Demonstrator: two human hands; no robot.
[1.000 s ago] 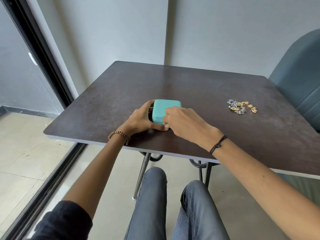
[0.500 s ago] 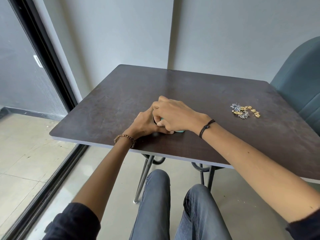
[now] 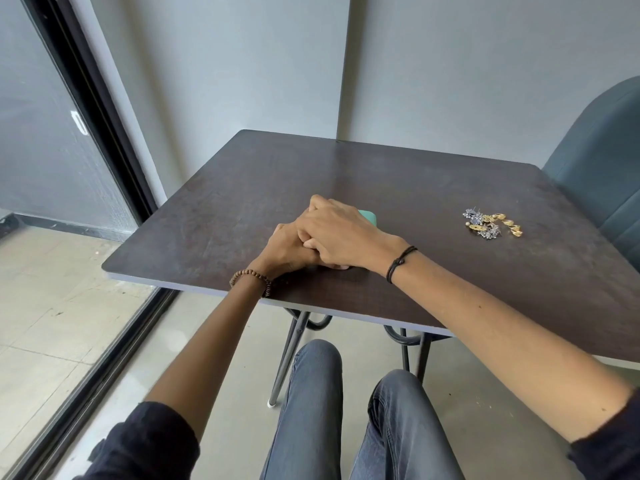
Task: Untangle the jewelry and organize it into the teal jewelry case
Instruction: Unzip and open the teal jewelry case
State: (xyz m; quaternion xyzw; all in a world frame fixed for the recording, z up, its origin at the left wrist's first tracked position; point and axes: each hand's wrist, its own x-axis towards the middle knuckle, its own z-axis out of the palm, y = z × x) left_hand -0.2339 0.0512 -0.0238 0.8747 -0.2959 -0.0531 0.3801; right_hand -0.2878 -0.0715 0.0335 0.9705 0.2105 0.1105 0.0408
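Right hand point(image 3: 341, 233) has slid further over teal jewelry case point(image 3: 369, 216), curled round it; left hand point(image 3: 286, 249) grips its side.

We read no text, labels, brands or numbers on anything in view (nothing legible on any surface).

Right hand point(image 3: 341, 233) has slid over the teal case point(image 3: 369, 216).

Your dark bench point(image 3: 381, 174) holds the teal case point(image 3: 369, 216) near its front edge and the jewelry pile point(image 3: 490, 225) near its right edge.
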